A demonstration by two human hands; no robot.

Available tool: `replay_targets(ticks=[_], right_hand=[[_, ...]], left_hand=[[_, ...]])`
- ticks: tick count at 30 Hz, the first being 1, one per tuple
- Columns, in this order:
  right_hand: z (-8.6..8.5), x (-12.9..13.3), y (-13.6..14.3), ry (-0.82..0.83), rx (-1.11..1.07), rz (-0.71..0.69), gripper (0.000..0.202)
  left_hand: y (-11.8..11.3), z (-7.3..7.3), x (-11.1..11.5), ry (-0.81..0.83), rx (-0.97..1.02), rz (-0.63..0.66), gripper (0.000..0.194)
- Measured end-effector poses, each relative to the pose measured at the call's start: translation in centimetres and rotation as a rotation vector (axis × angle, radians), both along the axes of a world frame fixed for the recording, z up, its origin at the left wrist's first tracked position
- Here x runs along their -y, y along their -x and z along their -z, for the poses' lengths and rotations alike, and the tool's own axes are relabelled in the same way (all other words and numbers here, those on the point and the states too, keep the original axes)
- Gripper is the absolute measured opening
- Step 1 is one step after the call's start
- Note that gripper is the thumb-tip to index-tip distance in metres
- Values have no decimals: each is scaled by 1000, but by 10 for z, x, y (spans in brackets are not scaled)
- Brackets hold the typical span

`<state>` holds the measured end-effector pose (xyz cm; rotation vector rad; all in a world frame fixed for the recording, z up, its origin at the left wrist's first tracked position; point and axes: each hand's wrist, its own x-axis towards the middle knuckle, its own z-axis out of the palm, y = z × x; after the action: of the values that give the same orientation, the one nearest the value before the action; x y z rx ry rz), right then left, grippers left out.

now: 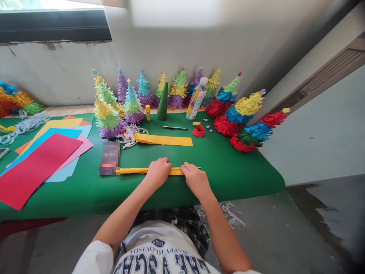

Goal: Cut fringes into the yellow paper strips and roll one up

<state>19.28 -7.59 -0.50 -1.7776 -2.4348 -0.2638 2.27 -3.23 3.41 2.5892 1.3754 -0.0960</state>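
Note:
A narrow folded yellow paper strip [132, 171] lies across the front of the green table. My left hand [159, 170] is closed over its middle, fingers pressed down on the paper. At the right end, my right hand [196, 178] pinches the same strip. The tip of a thin pale stick [199, 167] pokes out just beyond my right fingers; the rest of it is hidden. Behind both hands rests a wider yellow paper strip [171, 140] with one ruffled end. The left end of the held strip meets a dark phone [110, 158], its screen blurred.
Coloured paper sheets [45, 167] are piled at the left. Several fringed paper trees [131, 102] line the back, near a green cone [163, 104], a glue stick [148, 112] and a bottle [196, 99]. A pen [175, 128] and red fringed ring [199, 131] lie nearer.

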Motion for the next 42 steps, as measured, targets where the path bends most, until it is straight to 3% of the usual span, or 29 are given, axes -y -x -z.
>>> replay_targets(ticks=[19, 28, 42], right_hand=[[2, 0, 0, -53, -21, -17, 24], [9, 0, -4, -182, -76, -40, 28], [9, -2, -1, -213, -58, -51, 27]], left_hand=[[0, 6, 2, -59, -18, 18, 24], [-1, 3, 5, -75, -59, 55, 22], [-4, 15, 13, -290, -26, 55, 22]])
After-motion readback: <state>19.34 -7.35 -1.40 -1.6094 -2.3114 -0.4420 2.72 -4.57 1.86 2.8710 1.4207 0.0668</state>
